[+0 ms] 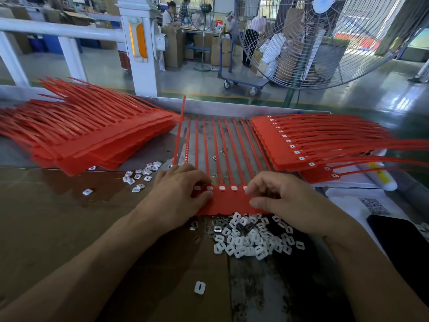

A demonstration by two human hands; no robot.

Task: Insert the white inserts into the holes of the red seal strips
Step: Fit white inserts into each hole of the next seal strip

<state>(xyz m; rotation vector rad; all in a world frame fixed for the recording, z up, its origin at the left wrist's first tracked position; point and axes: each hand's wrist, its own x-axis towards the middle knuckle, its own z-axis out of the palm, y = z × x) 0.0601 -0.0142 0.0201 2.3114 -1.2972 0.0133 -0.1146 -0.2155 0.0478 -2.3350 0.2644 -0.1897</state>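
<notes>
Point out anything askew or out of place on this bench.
One tail of the red seal strip under both hands sticks up at a slant instead of lying flat with the rest. A lone white insert lies apart from the main pile.
</notes>
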